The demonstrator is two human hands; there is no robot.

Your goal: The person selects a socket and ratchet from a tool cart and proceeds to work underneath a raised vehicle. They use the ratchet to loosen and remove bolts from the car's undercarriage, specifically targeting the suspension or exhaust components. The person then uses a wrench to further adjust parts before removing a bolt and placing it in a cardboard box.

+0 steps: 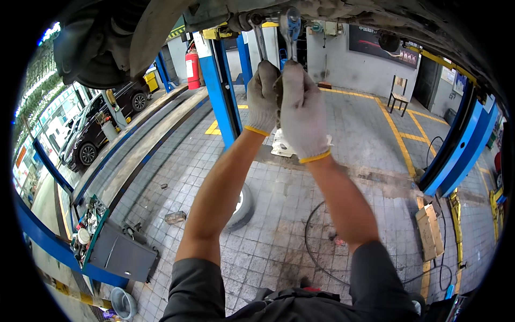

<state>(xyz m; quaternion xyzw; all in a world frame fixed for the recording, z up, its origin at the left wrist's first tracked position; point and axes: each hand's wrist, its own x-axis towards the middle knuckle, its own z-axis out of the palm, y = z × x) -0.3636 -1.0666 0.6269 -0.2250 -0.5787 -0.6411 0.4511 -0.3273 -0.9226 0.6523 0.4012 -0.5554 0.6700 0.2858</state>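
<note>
Overhead is the underside of a raised car (209, 13). My left hand (262, 95), in a white knit glove with a yellow cuff, is closed on the handle of a steel wrench (260, 42), whose head meets a fitting under the car. Close beside it my right hand (299, 107), gloved alike, grips a second steel tool (292, 35) with a blue part at its head, also raised to the underside. The two hands are side by side and appear to touch. At the upper left a dark wheel-hub assembly (88, 56) hangs down.
Blue lift posts (213, 102) stand ahead and at right (450, 150). A tool cart (118, 252) and bucket (122, 303) are lower left. A loose wheel (240, 212) and a hose (308, 239) lie below; cardboard (429, 231) lies at right. A parked car (88, 129) is left.
</note>
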